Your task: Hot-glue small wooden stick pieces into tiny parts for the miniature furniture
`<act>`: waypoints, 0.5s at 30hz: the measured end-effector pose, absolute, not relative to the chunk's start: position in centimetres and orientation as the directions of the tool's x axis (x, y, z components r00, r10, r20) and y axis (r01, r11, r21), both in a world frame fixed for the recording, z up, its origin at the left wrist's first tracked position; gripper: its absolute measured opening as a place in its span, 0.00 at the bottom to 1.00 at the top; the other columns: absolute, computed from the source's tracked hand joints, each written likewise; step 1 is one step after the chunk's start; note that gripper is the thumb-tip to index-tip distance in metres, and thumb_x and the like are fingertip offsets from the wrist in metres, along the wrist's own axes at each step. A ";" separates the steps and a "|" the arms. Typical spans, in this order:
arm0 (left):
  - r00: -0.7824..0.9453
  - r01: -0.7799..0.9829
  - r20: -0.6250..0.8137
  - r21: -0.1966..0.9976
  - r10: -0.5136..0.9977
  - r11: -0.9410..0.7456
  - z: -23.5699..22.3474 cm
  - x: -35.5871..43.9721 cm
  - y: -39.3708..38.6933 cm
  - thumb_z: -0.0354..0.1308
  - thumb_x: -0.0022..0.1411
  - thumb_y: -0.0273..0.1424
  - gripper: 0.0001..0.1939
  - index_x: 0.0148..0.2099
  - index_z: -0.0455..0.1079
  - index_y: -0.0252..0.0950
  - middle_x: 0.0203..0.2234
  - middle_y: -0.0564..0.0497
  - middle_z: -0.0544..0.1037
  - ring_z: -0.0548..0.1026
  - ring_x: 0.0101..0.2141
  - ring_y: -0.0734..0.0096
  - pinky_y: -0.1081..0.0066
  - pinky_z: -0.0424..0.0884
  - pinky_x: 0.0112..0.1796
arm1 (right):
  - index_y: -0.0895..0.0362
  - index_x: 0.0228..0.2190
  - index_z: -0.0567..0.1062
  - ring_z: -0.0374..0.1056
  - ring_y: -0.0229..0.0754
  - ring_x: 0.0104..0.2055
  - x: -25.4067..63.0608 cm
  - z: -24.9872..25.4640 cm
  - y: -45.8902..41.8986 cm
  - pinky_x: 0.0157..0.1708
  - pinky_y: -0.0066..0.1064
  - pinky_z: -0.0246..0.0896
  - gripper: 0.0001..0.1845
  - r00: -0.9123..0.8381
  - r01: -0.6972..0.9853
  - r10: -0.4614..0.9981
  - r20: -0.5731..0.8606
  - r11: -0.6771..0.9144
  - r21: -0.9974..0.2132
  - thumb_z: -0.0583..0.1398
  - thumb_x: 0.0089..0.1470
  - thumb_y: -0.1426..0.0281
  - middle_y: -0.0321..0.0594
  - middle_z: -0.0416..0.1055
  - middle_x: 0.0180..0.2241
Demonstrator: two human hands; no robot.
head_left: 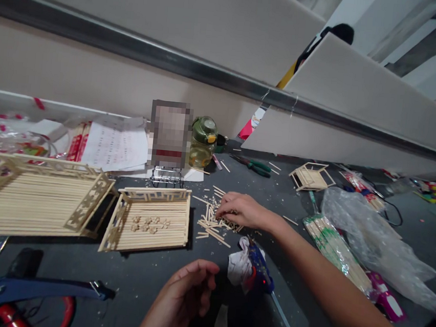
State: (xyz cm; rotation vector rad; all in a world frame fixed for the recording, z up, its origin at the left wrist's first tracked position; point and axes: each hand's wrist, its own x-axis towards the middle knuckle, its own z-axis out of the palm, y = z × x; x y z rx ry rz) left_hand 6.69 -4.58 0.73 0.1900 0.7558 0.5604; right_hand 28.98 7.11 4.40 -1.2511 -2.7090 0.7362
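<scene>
My right hand (238, 209) reaches out over a heap of short cut wooden sticks (214, 225) on the dark table, its fingers curled down and pinched among them. My left hand (186, 291) hovers low near the front, fingers loosely curled with nothing visible in them. A small stick-built tray with little wooden flowers on it (151, 220) lies just left of the heap. A larger stick-built piece (33, 194) lies further left. A blue glue gun wrapped in white cloth (252, 269) rests between my hands.
A small stick frame (311, 176), green-handled pliers (254, 165) and a green water bottle (203, 141) lie toward the back. Packs of sticks (335, 247) under a clear plastic bag (376, 240) sit right. Papers (115, 143) lean at the back left. A blue strap (36, 287) lies front left.
</scene>
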 end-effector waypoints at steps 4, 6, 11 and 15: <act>0.578 -0.415 -0.594 0.377 0.559 0.828 0.9 6.6 -4.6 0.67 0.47 0.38 0.15 0.35 0.76 0.32 0.23 0.52 0.72 0.64 0.19 0.79 0.76 0.55 0.20 | 0.48 0.42 0.79 0.65 0.39 0.39 27.8 3.8 7.2 0.36 0.27 0.54 0.18 -0.745 0.637 0.651 -0.146 0.627 -0.449 0.57 0.56 0.79 0.38 0.71 0.35; 0.585 -0.414 -0.585 0.381 0.562 0.827 0.9 6.6 -4.6 0.67 0.47 0.38 0.15 0.35 0.76 0.32 0.23 0.52 0.72 0.64 0.19 0.79 0.76 0.55 0.20 | 0.48 0.41 0.80 0.64 0.39 0.40 28.0 3.7 7.3 0.35 0.27 0.54 0.19 -0.748 0.640 0.644 -0.162 0.634 -0.434 0.57 0.55 0.80 0.37 0.71 0.35; 0.603 -0.417 -0.573 0.368 0.556 0.831 0.8 6.7 -4.6 0.67 0.47 0.37 0.15 0.35 0.76 0.31 0.22 0.52 0.71 0.63 0.18 0.79 0.75 0.54 0.20 | 0.48 0.38 0.81 0.65 0.39 0.40 29.5 4.1 7.3 0.36 0.27 0.55 0.16 -0.710 0.679 0.682 -0.174 0.599 -0.424 0.58 0.55 0.78 0.37 0.71 0.36; 0.596 -0.409 -0.583 0.371 0.552 0.834 0.7 6.7 -4.7 0.66 0.48 0.36 0.15 0.35 0.76 0.31 0.22 0.52 0.71 0.63 0.19 0.79 0.75 0.54 0.20 | 0.47 0.44 0.78 0.64 0.40 0.41 29.1 3.9 7.0 0.39 0.29 0.56 0.20 -0.708 0.677 0.691 -0.145 0.606 -0.418 0.56 0.56 0.79 0.38 0.71 0.37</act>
